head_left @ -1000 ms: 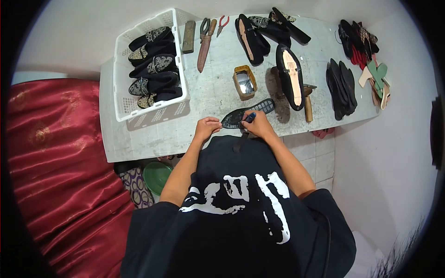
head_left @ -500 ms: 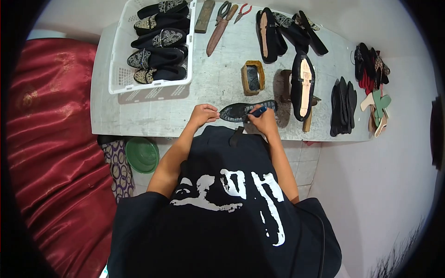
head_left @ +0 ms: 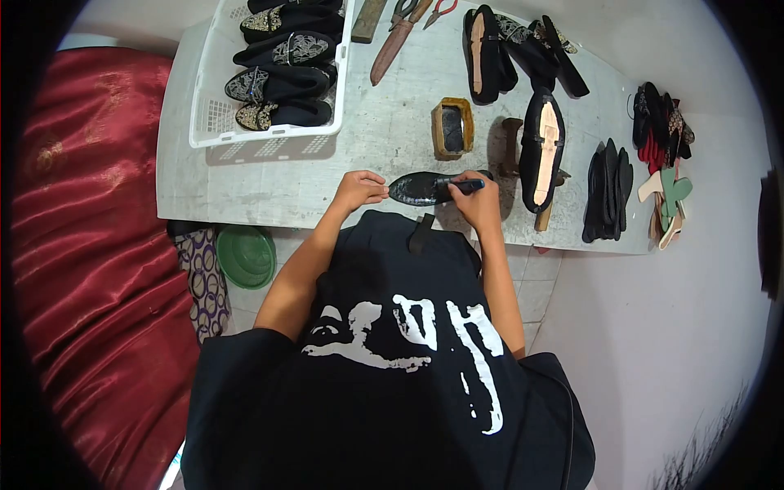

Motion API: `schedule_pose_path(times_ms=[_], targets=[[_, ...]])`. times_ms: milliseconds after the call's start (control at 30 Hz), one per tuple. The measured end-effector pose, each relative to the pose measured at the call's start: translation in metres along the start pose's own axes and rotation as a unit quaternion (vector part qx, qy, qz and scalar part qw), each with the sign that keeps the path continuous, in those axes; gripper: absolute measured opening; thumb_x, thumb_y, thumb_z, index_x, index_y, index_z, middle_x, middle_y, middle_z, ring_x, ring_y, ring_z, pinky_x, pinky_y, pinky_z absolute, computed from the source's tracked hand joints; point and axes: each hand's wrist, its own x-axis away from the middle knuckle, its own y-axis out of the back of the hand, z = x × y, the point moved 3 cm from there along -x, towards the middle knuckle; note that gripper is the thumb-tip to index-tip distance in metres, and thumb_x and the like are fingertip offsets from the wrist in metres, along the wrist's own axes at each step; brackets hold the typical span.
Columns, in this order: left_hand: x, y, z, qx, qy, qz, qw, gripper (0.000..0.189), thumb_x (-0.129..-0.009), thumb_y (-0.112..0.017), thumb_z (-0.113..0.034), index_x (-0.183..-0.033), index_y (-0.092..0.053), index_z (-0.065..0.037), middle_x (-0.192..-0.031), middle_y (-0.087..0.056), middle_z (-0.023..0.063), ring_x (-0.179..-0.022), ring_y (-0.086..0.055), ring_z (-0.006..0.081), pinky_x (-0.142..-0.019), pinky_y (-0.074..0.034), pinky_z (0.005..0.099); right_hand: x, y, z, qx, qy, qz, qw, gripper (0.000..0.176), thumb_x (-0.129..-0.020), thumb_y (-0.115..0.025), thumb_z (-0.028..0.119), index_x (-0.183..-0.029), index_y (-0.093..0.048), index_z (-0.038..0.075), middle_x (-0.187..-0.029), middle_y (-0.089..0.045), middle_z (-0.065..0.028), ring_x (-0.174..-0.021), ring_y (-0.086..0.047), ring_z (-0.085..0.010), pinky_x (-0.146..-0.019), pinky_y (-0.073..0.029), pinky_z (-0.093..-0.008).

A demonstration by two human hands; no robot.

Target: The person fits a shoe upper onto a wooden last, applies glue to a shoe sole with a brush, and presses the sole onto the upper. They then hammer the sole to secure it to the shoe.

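Note:
A black shoe sole (head_left: 418, 188) lies flat on the grey table (head_left: 269, 184) near its front edge. My left hand (head_left: 358, 189) rests with curled fingers on the table, touching the sole's left end. My right hand (head_left: 476, 198) grips a dark brush (head_left: 462, 187) with a blue handle, held across the sole's right end. A small tin of dark glue (head_left: 452, 127) stands just beyond the sole.
A white basket (head_left: 214, 106) of embroidered black shoes sits at the back left. Pliers and a knife (head_left: 394, 42) lie behind. A shoe on a last (head_left: 542, 147), a hammer, stacked black soles (head_left: 606, 190) and coloured insoles (head_left: 665, 200) fill the right side. Red cloth (head_left: 90, 261) lies left.
My right hand has slid with the brush from the sole's middle toward its right end. The left hand stays at the sole's left end. The view has shifted.

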Motion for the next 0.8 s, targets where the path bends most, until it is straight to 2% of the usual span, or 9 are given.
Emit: schedule_pose_path(times_ms=[100,233,367,400,533,667,767,800], targets=[[0.001,-0.001,-0.003,-0.023,0.001,-0.008,1.000,0.027,-0.092,-0.081,-0.001,-0.116,-0.069,0.004,-0.101,-0.079,0.0161,-0.092,-0.080,0.0219,-0.078,-0.066,0.0272,-0.005,-0.020,0.007,-0.029,0.020,-0.015,0.999,0.016,-0.082,-0.082,0.008,-0.091,-0.073,-0.001,-0.090,-0.074,-0.0212,-0.086,-0.074,-0.0390,-0.077,-0.057,-0.0447],[0.000,-0.001,0.001,-0.007,-0.011,-0.007,1.000,0.027,-0.090,-0.083,-0.003,-0.113,-0.071,0.005,-0.101,-0.080,0.0174,-0.091,-0.080,0.0221,-0.077,-0.066,0.0287,-0.007,-0.028,0.000,0.010,0.044,0.007,0.999,0.015,-0.084,-0.081,0.008,-0.091,-0.071,-0.002,-0.093,-0.073,-0.0224,-0.086,-0.072,-0.0434,-0.078,-0.057,-0.0445],[0.005,-0.002,-0.003,-0.004,-0.005,-0.010,1.000,0.028,-0.092,-0.081,-0.002,-0.116,-0.069,0.004,-0.101,-0.080,0.0167,-0.091,-0.080,0.0212,-0.079,-0.066,0.0279,0.000,-0.013,-0.003,0.064,-0.072,0.124,0.988,0.018,-0.083,-0.081,0.009,-0.091,-0.070,-0.002,-0.089,-0.072,-0.0223,-0.087,-0.071,-0.0439,-0.077,-0.055,-0.0470],[0.003,-0.002,-0.002,-0.003,-0.003,-0.008,1.000,0.028,-0.092,-0.081,-0.002,-0.116,-0.069,0.004,-0.101,-0.080,0.0167,-0.091,-0.080,0.0212,-0.079,-0.066,0.0280,0.000,-0.013,-0.004,0.074,-0.052,0.114,0.989,0.018,-0.083,-0.081,0.010,-0.091,-0.069,-0.002,-0.087,-0.072,-0.0215,-0.084,-0.070,-0.0423,-0.075,-0.054,-0.0466],[-0.001,0.001,0.000,0.006,-0.001,-0.005,1.000,0.030,-0.089,-0.084,-0.003,-0.115,-0.071,0.006,-0.103,-0.080,0.0194,-0.091,-0.081,0.0235,-0.078,-0.067,0.0298,-0.007,-0.016,0.001,-0.033,-0.001,0.011,0.999,0.016,-0.085,-0.079,0.007,-0.090,-0.068,-0.003,-0.090,-0.071,-0.0217,-0.085,-0.069,-0.0429,-0.075,-0.054,-0.0463],[-0.003,0.000,-0.001,0.003,-0.006,-0.005,1.000,0.030,-0.089,-0.084,-0.002,-0.115,-0.070,0.006,-0.102,-0.080,0.0197,-0.090,-0.081,0.0238,-0.077,-0.067,0.0298,0.003,-0.025,-0.001,0.013,0.083,0.032,0.996,0.017,-0.084,-0.078,0.006,-0.090,-0.065,-0.003,-0.092,-0.068,-0.0249,-0.089,-0.066,-0.0481,-0.079,-0.054,-0.0490],[-0.004,0.002,0.005,0.013,-0.004,-0.002,1.000,0.030,-0.089,-0.084,-0.002,-0.114,-0.070,0.006,-0.102,-0.080,0.0199,-0.090,-0.081,0.0239,-0.076,-0.067,0.0297,0.018,-0.024,-0.002,0.073,0.056,0.090,0.992,0.017,-0.082,-0.078,0.006,-0.089,-0.065,-0.003,-0.091,-0.068,-0.0256,-0.091,-0.066,-0.0494,-0.080,-0.054,-0.0505],[-0.004,0.002,0.004,0.012,-0.004,-0.002,1.000,0.029,-0.090,-0.084,-0.002,-0.114,-0.070,0.006,-0.102,-0.080,0.0200,-0.090,-0.081,0.0240,-0.076,-0.067,0.0296,0.016,-0.024,-0.002,0.056,0.052,0.076,0.994,0.018,-0.082,-0.078,0.006,-0.089,-0.064,-0.003,-0.091,-0.068,-0.0255,-0.090,-0.066,-0.0490,-0.079,-0.053,-0.0503]])
